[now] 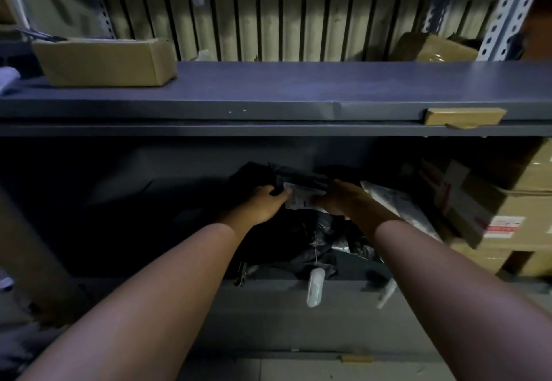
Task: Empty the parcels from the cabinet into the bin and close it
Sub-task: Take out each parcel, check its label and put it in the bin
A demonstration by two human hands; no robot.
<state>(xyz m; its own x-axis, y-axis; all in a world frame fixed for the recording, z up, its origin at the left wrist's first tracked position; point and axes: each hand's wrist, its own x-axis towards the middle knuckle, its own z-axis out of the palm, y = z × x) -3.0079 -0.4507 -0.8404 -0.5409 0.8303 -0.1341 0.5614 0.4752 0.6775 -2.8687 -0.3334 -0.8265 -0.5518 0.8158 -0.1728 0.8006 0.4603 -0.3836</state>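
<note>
Both hands reach into the lower shelf (268,306). Left hand (265,205) and right hand (342,198) grip the black parcel (301,180) at opposite ends, fingers curled on it. Long axis runs left-right, white label (300,199) faces up. It lies on dark bags (316,231).

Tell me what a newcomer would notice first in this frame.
Both arms reach into the dim lower shelf, where the left hand and right hand grip a dark parcel bearing a white label. Next come the cardboard box on the left of the upper shelf and the stacked cartons at lower right.
</note>
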